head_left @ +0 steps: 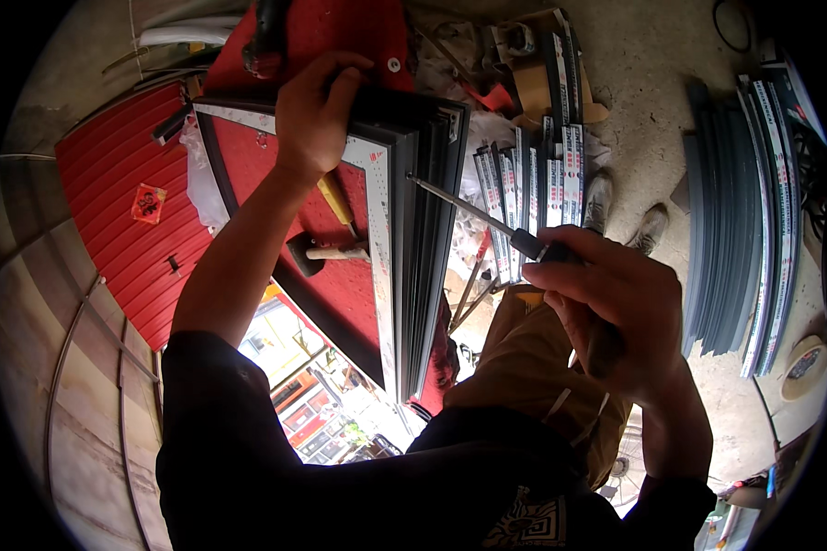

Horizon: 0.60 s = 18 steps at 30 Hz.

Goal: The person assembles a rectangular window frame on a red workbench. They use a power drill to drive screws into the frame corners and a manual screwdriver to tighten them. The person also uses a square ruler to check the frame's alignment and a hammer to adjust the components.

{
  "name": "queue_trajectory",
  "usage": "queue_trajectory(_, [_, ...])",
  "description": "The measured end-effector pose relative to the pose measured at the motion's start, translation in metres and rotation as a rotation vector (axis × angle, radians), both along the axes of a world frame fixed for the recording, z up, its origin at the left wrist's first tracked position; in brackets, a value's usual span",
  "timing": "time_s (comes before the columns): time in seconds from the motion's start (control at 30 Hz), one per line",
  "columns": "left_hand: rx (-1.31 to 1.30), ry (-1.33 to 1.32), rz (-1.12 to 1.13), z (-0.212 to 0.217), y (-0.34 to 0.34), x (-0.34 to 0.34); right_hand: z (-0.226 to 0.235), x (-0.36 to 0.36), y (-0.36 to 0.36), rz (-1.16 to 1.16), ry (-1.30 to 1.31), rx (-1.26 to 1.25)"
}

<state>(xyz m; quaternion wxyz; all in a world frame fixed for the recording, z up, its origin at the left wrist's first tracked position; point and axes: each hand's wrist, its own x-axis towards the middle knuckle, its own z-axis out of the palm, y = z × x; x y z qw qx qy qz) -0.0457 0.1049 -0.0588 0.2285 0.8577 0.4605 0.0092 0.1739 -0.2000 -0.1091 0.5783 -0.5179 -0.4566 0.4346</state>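
Note:
Several dark grey window frames [404,266] lie stacked on a red-covered work surface; the top one carries white protective film. My left hand [314,115] is closed over the corner region of the top frame, its fingers bent across the far edge. In my right hand [616,298] is a screwdriver [473,211] with a long metal shaft and a dark handle. Its tip meets the side of the stack near the corner, at or very close to a small hole. Inside the frame opening lie a mallet [305,254] with a wooden handle and a yellow-handled tool [337,200].
Film-striped profiles [524,184] lie beside cardboard [524,87] beyond the stack. More long dark profiles [721,220] rest on the floor at right. A black-handled tool [265,41] lies at the far end of the red surface. A red ribbed panel [124,207] is at left.

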Motion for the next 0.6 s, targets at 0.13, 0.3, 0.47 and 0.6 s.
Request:
queue_trajectory(0.13, [-0.021, -0.003, 0.012, 0.002, 0.001, -0.005, 0.034, 0.021, 0.015, 0.114, -0.044, -0.058])
queue_trajectory(0.3, [-0.052, -0.011, 0.032, 0.002, -0.002, -0.004, 0.045, 0.030, 0.022, 0.182, -0.102, -0.057])
queue_trajectory(0.47, [-0.014, 0.014, -0.001, 0.003, -0.003, -0.002, 0.024, 0.034, 0.017, 0.219, -0.472, 0.135])
queue_trajectory(0.6, [-0.001, 0.039, -0.024, 0.002, -0.002, -0.002, 0.001, 0.025, 0.009, 0.121, -0.733, 0.251])
